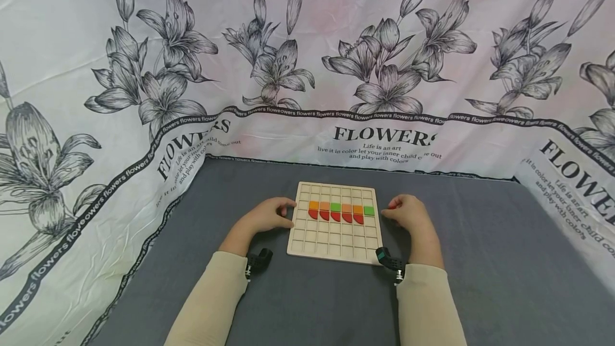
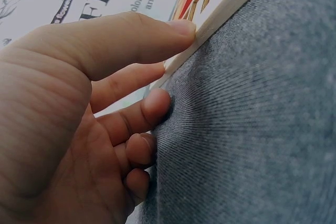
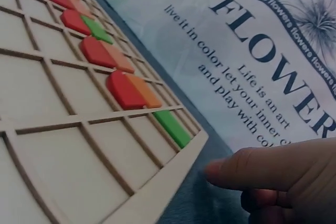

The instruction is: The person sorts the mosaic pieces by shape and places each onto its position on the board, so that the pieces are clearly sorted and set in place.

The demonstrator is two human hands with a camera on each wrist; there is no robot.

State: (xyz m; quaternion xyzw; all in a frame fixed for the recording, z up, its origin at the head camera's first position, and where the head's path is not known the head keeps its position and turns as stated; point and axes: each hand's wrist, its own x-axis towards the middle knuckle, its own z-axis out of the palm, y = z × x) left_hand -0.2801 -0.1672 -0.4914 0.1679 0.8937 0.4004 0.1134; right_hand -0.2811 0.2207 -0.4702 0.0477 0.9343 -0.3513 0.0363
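A square wooden grid board lies on the grey cloth between both hands. One row holds orange, light-orange and green square tiles. Right below them sit several red quarter-round tiles, with none under the green tile at the right end. My left hand rests its thumb and index fingertip against the board's left edge, the other fingers loosely bent. Just off the right edge is my right hand; a bit of a red tile shows between its thumb and fingers, mostly hidden by them.
Dark grey cloth covers the table around the board. A white flower-printed curtain hangs behind and at both sides. Black wrist cameras are strapped at the cream sleeves, close to the board's near corners.
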